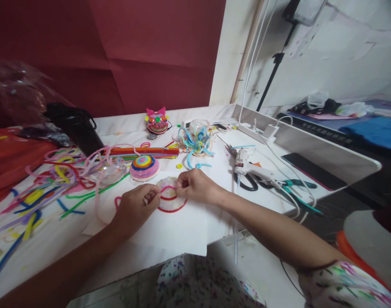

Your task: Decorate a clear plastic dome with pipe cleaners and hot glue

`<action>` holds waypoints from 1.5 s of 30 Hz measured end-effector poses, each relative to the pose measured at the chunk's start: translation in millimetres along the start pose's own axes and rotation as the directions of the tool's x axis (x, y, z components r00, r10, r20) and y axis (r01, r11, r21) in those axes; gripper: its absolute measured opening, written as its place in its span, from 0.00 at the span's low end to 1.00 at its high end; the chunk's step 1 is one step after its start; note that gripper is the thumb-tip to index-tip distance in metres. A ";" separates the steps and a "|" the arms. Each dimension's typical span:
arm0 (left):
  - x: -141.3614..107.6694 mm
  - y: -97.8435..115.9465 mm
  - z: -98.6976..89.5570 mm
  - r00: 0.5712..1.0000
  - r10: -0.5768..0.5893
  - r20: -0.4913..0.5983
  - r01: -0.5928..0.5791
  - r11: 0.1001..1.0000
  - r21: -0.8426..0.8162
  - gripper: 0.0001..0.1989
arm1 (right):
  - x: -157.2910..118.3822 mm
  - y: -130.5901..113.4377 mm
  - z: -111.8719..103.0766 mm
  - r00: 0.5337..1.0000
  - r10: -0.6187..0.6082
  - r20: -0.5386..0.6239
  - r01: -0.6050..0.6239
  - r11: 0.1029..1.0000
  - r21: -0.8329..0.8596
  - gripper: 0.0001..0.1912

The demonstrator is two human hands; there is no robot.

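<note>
My left hand [136, 207] is closed, thumb and fingers pinched together. My right hand [195, 186] is pinched shut opposite it. Between their fingertips runs a thin curved red pipe cleaner [169, 198], its ends hidden by the fingers. Just behind it is a clear, rounded plastic piece [166, 182], partly covered by my hands. A larger red pipe cleaner curve [172, 211] lies below, on white paper [182, 235]. Beyond my left hand sits a dome wrapped in coloured rings [144, 167].
Loose pipe cleaners [63, 179] spread across the left, with a bundle [144, 152] behind. A black holder [72, 126] leans there. A pink cat-face ornament [157, 122] and blue tangle [197, 140] stand at the back. Right are a glue gun [251, 167], scissors [246, 182] and pliers [299, 183].
</note>
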State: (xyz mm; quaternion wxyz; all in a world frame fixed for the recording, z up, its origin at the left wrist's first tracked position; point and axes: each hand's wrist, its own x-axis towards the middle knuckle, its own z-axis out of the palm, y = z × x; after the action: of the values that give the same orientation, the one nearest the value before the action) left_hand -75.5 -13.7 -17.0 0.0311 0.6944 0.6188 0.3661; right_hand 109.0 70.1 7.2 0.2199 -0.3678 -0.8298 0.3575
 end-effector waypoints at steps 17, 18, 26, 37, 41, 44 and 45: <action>0.4 -3.0 1.6 0.998 -0.055 0.026 0.057 0.996 -0.071 0.07 | 10.9 16.0 4.1 0.995 0.017 0.099 -0.034 0.984 0.173 0.04; 0.4 -2.6 1.3 0.997 -0.067 0.027 0.069 0.994 -0.083 0.07 | 11.0 16.5 4.5 0.995 0.015 0.099 -0.032 0.983 0.180 0.04; 1.5 -1.5 0.5 0.980 -0.171 0.103 0.188 0.965 -0.184 0.07 | 10.8 19.2 5.5 0.996 0.005 0.093 -0.024 0.979 0.204 0.03; 1.8 2.4 -1.9 0.935 -0.294 0.200 0.333 0.920 -0.204 0.09 | 9.7 17.7 7.6 0.998 0.005 0.070 -0.020 0.977 0.213 0.04; 1.7 3.9 -2.7 0.908 -0.340 0.244 0.392 0.895 -0.211 0.09 | 9.7 17.7 8.0 0.998 0.010 0.069 -0.024 0.977 0.212 0.04; 2.2 5.7 -3.6 0.894 -0.370 0.253 0.424 0.882 -0.206 0.09 | 9.1 16.3 7.3 0.997 0.015 0.075 -0.031 0.976 0.214 0.04; 2.6 6.2 -3.8 0.890 -0.378 0.255 0.432 0.878 -0.208 0.10 | 8.8 15.8 7.0 0.997 0.019 0.075 -0.035 0.976 0.213 0.05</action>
State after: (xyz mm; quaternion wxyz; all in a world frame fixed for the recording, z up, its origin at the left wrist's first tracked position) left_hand -72.5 -14.5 -10.0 0.2618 0.5728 0.6910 0.3547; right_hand 106.2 81.3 -8.3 0.2230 -0.3398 -0.7889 0.4609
